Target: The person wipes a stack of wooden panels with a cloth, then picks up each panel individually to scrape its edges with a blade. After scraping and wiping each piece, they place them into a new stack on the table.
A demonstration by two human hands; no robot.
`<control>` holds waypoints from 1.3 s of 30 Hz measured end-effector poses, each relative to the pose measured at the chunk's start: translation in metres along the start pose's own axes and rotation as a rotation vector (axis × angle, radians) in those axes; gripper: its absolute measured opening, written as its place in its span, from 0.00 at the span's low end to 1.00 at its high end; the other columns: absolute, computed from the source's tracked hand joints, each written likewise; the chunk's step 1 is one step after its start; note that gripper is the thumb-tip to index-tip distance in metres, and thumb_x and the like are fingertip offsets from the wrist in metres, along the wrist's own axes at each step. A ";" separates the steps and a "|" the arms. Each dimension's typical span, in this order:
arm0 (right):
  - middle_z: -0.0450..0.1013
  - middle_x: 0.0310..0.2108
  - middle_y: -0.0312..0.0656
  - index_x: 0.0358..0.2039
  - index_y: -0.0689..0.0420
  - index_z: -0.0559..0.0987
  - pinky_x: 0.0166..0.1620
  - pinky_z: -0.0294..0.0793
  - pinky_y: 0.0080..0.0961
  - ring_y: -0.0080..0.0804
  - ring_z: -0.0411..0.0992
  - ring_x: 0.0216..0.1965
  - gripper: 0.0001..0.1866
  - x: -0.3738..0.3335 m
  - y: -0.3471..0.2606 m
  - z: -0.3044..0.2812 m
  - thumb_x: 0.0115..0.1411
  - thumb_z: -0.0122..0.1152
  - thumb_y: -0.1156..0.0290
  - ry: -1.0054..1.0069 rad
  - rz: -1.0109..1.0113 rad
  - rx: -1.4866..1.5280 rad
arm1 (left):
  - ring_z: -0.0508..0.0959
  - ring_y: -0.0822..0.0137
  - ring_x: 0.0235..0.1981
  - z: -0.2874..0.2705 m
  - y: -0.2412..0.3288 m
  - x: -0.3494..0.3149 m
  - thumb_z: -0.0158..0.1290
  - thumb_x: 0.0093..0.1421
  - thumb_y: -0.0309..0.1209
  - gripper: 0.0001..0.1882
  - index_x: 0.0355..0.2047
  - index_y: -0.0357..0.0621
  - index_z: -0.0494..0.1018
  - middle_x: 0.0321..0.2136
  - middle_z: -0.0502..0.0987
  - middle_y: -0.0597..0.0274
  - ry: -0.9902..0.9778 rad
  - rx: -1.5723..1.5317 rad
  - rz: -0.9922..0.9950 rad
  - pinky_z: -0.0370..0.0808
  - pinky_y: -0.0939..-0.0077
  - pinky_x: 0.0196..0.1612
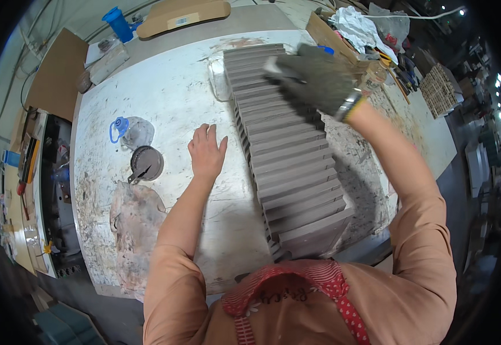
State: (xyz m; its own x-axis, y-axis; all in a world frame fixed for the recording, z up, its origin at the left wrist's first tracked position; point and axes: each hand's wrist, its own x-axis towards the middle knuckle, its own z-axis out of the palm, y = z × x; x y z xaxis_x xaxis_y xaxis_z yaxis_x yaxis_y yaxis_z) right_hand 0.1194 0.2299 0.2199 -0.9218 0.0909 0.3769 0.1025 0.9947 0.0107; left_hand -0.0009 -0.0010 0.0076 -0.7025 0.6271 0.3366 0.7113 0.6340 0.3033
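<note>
A long row of dark grey, slat-like pieces point(293, 149), packed side by side, runs from near my body toward the far side of the table. My right hand point(313, 77) wears a dark, dirty work glove and is over the far part of this row. Motion smears its fingers. A pale patch shows at the fingertips, and I cannot tell whether it is a held thing. To the left of the row my bare left hand point(206, 152) lies on the table with its fingers spread, open and holding nothing.
Left of my left hand are a small grey-coated pot point(147, 163) with a dark stick in it, a clear jug with a blue handle point(137, 133) and a stained cloth point(135, 230). A cardboard box point(334, 37), a clear bottle point(373, 77) and tools stand far right.
</note>
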 end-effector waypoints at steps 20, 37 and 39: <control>0.71 0.37 0.48 0.41 0.50 0.77 0.46 0.71 0.38 0.44 0.71 0.41 0.14 0.053 0.001 0.032 0.57 0.57 0.58 -0.112 0.030 -0.054 | 0.64 0.57 0.56 0.005 -0.008 -0.002 0.52 0.59 0.42 0.24 0.52 0.43 0.68 0.53 0.66 0.55 0.004 -0.028 -0.023 0.61 0.57 0.54; 0.72 0.42 0.49 0.49 0.54 0.76 0.53 0.69 0.36 0.43 0.71 0.47 0.24 0.062 0.032 0.014 0.61 0.52 0.50 -0.172 0.171 -0.045 | 0.64 0.57 0.56 0.004 -0.004 0.001 0.52 0.60 0.42 0.23 0.52 0.44 0.69 0.52 0.66 0.55 -0.005 -0.015 -0.011 0.60 0.56 0.55; 0.74 0.39 0.52 0.44 0.52 0.78 0.52 0.69 0.39 0.47 0.72 0.46 0.19 0.042 -0.007 -0.001 0.60 0.53 0.53 -0.208 0.010 0.070 | 0.64 0.57 0.56 0.004 -0.006 0.000 0.52 0.59 0.42 0.23 0.52 0.44 0.68 0.52 0.66 0.56 -0.008 -0.021 -0.005 0.60 0.57 0.55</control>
State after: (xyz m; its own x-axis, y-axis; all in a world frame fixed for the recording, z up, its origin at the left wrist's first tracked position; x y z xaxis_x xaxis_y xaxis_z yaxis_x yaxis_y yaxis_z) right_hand 0.0803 0.2262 0.2371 -0.9789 0.1017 0.1770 0.0926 0.9939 -0.0593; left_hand -0.0054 -0.0024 0.0023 -0.7062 0.6277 0.3276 0.7080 0.6275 0.3238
